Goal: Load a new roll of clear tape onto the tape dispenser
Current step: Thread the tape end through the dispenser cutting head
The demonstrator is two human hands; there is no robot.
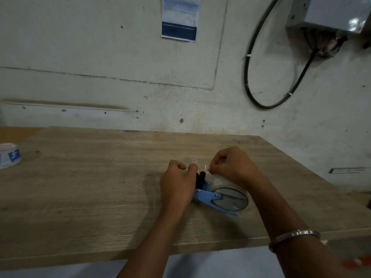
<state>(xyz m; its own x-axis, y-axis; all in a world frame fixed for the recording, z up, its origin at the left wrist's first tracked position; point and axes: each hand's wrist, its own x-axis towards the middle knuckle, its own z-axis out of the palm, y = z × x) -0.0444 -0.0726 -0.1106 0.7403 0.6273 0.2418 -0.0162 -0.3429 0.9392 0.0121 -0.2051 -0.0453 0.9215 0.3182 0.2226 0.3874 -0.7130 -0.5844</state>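
1. Against a scuffed pale wall (100, 57) stands the wooden counter (90, 197), its near edge running across the lower part of the view.
2. On the wall above the counter's right end hang a grey metal box (333, 13) and a looped black cable (259, 81); a blue-and-white notice (180, 17) is fixed higher up, near the middle.
3. Near the counter's near edge, right of centre, lies the blue tape dispenser (208, 197) on its side, with the clear tape roll (230, 197) seated on it and its black roller (200, 179) pointing toward the wall.
4. At the counter's left edge sits a second tape roll (9, 155) with a white-and-blue label, well apart from the dispenser.
5. The left hand (176, 185) has a clenched grip at the dispenser's roller end, fingers pinching the clear tape end (195, 163).
6. The right hand (230, 165) pinches the same tape end from the opposite side; a metal bangle (295, 237) circles that wrist.
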